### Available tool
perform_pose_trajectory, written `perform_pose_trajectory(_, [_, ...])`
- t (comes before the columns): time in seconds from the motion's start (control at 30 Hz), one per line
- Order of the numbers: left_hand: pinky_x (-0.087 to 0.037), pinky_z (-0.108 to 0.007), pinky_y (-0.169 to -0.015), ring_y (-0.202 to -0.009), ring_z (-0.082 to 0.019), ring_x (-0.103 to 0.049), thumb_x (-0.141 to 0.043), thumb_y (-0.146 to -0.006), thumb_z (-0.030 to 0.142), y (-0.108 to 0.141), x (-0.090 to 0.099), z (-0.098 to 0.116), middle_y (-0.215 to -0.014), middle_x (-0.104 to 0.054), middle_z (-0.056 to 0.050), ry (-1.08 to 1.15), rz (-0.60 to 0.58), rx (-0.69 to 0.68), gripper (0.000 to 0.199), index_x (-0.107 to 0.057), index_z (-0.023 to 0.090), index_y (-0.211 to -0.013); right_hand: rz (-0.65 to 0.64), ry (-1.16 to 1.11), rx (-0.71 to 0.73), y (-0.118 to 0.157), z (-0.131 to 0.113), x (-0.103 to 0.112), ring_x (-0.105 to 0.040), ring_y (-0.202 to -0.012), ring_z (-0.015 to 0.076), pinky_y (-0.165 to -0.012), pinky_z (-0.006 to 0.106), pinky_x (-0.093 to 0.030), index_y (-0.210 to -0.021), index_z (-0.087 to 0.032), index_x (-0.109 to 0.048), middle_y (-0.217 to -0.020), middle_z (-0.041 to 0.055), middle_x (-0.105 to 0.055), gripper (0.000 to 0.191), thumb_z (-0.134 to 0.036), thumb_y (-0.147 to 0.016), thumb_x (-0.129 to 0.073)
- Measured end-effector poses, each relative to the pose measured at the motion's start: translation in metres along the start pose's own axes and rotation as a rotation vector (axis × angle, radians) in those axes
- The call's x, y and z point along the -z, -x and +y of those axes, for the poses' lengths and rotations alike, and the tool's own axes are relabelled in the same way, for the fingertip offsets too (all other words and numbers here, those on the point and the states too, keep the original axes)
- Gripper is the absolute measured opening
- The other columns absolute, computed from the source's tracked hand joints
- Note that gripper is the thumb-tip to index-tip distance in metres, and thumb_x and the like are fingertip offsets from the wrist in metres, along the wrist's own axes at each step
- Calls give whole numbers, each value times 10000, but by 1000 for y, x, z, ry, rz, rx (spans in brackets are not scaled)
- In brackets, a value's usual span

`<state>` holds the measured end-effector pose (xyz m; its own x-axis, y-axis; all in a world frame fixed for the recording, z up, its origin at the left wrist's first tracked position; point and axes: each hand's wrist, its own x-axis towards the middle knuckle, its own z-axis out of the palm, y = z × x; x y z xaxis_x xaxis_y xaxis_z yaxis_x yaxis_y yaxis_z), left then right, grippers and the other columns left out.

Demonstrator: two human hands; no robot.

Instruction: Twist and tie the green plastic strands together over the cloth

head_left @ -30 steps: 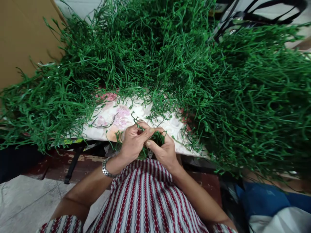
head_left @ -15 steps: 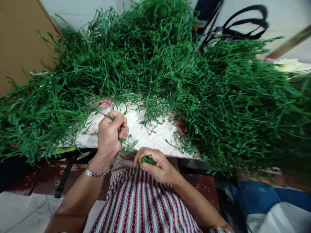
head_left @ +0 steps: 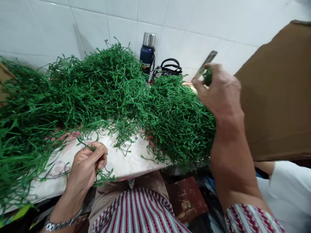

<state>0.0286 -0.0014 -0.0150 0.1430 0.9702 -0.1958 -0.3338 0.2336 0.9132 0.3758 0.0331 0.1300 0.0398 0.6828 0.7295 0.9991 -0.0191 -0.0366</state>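
Observation:
My left hand (head_left: 87, 161) is closed in a pinch on a thin green plastic-looking stem (head_left: 91, 148), just above the cloth near the table's front edge. Forked green tips (head_left: 104, 177) hang below its fingers. My right hand (head_left: 220, 89) is raised at the right, over the far side of the green heap (head_left: 116, 87), with its fingers curled round a small green bunch (head_left: 207, 76). A flat greyish strip (head_left: 207, 61) slants up beside the thumb and fingertips; whether they grip it or it stands behind them, I cannot tell.
A dark blue thermos (head_left: 147, 55) with a steel cap stands by the tiled wall, beside a bag (head_left: 167, 69) with black handles. A large cardboard box (head_left: 277, 97) rises at the right. The flowered cloth (head_left: 136, 161) covers the tabletop. A person's white sleeve (head_left: 291, 191) shows lower right.
My right hand has risen from my lap and reached far right, its green bunch still in it. The view has swung to the right, bringing in the box and thermos. The left hand keeps its pinch.

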Motion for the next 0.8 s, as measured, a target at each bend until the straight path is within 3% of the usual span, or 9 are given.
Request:
perform_pose_trajectory(0.1, [-317, -181, -389, -388, -32, -399, -691, -694, 275, 1, -2, 0, -600, -512, 42, -6, 0, -15, 235, -516, 143, -609, -55, -203, 36, -10, 27, -19, -457, -1094, 268, -840, 400, -427, -1149, -315, -486, -989, 36, -594, 586, -525, -650, -710])
perform_pose_trajectory(0.2, [-316, -184, -400, -412, -44, -416, -680, -703, 266, 1, -3, 3, -594, -509, 36, -17, 2, -34, 214, -527, 146, -614, -27, -246, 46, 4, 17, -20, -376, -1199, 286, -993, 497, -317, -1201, -368, -461, -1167, 9, -551, 530, -449, -724, -677])
perform_pose_trajectory(0.3, [-315, -194, -408, -429, -57, -418, -668, -705, 257, 1, -5, 6, -594, -515, 28, -26, -7, -58, 193, -534, 152, -614, -112, -215, 103, 36, -28, -16, -434, -1146, 298, -1002, 546, -278, -1201, -218, -522, -1183, 95, -544, 381, -350, -843, -545])
perform_pose_trajectory(0.37, [-337, -202, -440, -475, -72, -441, -655, -708, 246, -1, -8, 8, -602, -519, 19, -38, -7, -97, 181, -540, 153, -604, -246, -440, 226, 63, -70, -20, -487, -1072, 238, -939, 433, -394, -1127, -158, -576, -1108, 125, -579, 310, -317, -875, -491])
perform_pose_trajectory(0.4, [-361, -205, -477, -519, -81, -460, -649, -710, 240, -2, -12, 8, -607, -520, 13, -44, -6, -137, 181, -542, 152, -594, -390, -603, 300, 77, -92, -25, -509, -1047, 210, -908, 389, -426, -1132, -156, -569, -1101, 118, -590, 305, -308, -887, -471])
perform_pose_trajectory(0.5, [-406, -203, -627, -655, -99, -491, -634, -721, 229, -6, -26, 8, -639, -521, 4, -49, 8, -290, 194, -531, 154, -575, -660, -970, 370, 118, -151, -48, -546, -926, 190, -825, 358, -453, -1109, -157, -556, -1009, 95, -618, 347, -392, -858, -508])
perform_pose_trajectory(0.63, [-399, -208, -627, -655, -102, -485, -612, -752, 262, -11, -35, 9, -645, -506, 9, -157, -13, -293, 221, -510, 161, -584, -755, -1319, 89, 155, -194, -77, -500, -681, 111, -655, 242, -428, -893, -138, -580, -763, 22, -579, 262, -371, -872, -464])
perform_pose_trajectory(0.73, [-417, -227, -653, -705, -123, -528, -599, -771, 308, -11, -23, 20, -733, -571, -10, -331, -69, -298, 145, -601, 163, -774, -777, -1470, -111, 160, -196, -85, -461, -600, 86, -581, 217, -403, -825, -138, -558, -676, -9, -503, 253, -365, -875, -458])
perform_pose_trajectory(0.8, [-432, -258, -731, -807, -151, -560, -588, -783, 326, -4, -11, 29, -861, -617, -37, -520, -47, -369, 234, -607, 167, -953, -804, -1529, -196, 156, -190, -88, -476, -586, 83, -563, 215, -414, -839, -145, -557, -679, -11, -496, 252, -388, -861, -490])
